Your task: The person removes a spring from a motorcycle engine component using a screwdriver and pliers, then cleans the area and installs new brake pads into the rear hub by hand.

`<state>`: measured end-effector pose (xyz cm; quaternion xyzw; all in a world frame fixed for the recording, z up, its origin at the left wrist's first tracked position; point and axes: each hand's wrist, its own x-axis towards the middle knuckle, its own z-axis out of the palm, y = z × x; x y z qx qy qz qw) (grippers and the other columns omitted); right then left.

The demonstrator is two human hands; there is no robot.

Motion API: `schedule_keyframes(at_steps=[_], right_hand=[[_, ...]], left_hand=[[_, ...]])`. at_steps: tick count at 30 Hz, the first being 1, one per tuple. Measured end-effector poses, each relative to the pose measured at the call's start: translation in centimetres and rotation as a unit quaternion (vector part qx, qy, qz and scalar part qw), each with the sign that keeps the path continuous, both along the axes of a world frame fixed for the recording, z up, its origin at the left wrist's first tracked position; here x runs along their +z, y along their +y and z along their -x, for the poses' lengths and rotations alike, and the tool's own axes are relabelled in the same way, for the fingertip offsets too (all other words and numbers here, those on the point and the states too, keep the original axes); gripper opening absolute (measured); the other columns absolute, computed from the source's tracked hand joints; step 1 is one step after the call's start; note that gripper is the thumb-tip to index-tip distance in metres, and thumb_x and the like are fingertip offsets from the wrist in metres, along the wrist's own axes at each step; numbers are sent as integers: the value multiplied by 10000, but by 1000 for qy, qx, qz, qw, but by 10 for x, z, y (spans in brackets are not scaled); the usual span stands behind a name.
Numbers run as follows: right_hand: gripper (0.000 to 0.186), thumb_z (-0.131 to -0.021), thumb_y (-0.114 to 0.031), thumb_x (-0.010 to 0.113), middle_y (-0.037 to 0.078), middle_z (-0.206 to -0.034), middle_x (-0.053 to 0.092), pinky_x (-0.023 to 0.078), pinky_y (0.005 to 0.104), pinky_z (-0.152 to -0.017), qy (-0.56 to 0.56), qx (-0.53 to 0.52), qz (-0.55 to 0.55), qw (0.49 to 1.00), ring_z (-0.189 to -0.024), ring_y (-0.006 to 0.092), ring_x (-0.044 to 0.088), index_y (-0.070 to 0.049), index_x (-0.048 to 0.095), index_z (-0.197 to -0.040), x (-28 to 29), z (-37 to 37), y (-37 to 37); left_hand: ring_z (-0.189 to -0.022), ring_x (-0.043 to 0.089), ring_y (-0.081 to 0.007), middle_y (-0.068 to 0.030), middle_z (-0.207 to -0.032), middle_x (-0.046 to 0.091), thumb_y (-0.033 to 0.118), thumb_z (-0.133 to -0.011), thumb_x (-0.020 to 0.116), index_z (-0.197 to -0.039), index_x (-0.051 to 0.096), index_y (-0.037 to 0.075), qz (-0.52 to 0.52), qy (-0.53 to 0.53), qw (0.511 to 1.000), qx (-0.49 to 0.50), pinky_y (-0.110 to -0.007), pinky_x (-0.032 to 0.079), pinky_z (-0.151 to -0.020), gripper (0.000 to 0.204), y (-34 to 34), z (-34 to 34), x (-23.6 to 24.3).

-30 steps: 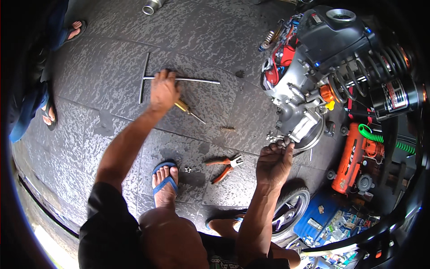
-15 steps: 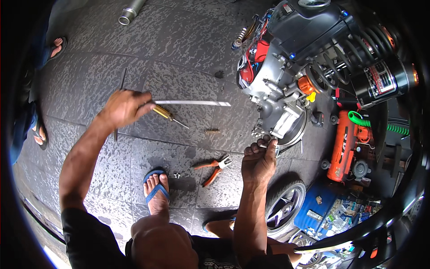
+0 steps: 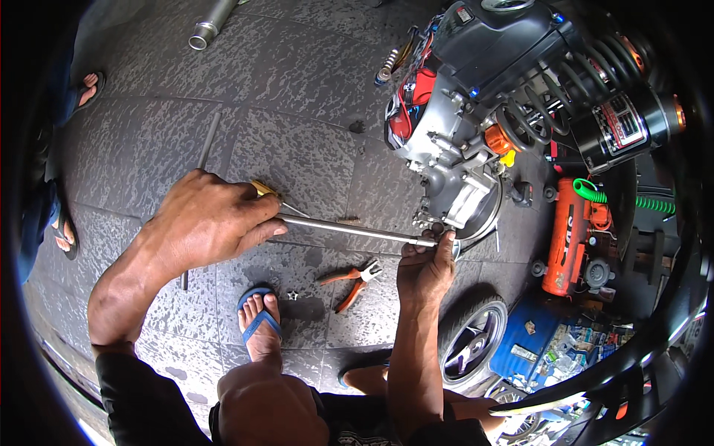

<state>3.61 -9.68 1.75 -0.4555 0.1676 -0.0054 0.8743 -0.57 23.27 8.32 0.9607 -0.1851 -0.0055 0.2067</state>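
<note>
My left hand (image 3: 208,219) is closed round a silver T-handle wrench (image 3: 342,227), held level above the floor. Its socket end meets my right hand (image 3: 424,271), whose fingers are pinched on a small piece I cannot make out, at the lower edge of the engine (image 3: 468,204). A yellow-handled screwdriver (image 3: 265,189) lies partly hidden behind my left hand. Orange-handled pliers (image 3: 346,297) lie open on the floor, with a small star-shaped metal piece (image 3: 292,296) to their left.
A co-worker's sandalled feet (image 3: 65,238) are at the left. A metal pipe (image 3: 212,24) lies at the top. A shock spring (image 3: 565,97), an orange compressor (image 3: 565,260), a wheel (image 3: 472,346) and a blue cluttered container (image 3: 509,346) stand right. My foot (image 3: 260,320) is below.
My left hand has lifted the T-wrench off the floor and swung it down and toward me, its end now at my right hand. My right hand stays by the engine.
</note>
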Motion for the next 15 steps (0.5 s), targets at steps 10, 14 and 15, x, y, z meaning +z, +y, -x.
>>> schedule_keyframes(at_steps=[10,14,15], right_hand=[[265,-990,-324,574,9,-800,596,445,287,-619,4,-12,-10,1000,-633,102,529,-66,621,-1020,5,-2,6],[265,-986,-331,581,12,-803,598,444,286,-619,18,-17,0,1000,-637,107,534,-71,622,-1008,5,-1,6],[266,-983,-335,585,13,-805,600,445,286,-619,15,-15,-2,1000,-638,108,535,-72,622,-1002,5,-1,5]], left_hand=[[-525,607,-191,-21,-604,601,407,-859,682,-827,672,119,-33,0,999,20,-360,409,-488,290,0,2,17],[-507,601,-174,-14,-603,608,411,-861,675,-841,680,128,-49,17,999,5,-351,412,-487,284,0,3,21],[-503,599,-166,-11,-594,603,415,-862,672,-840,682,130,-49,20,999,10,-344,415,-488,286,-1,3,21]])
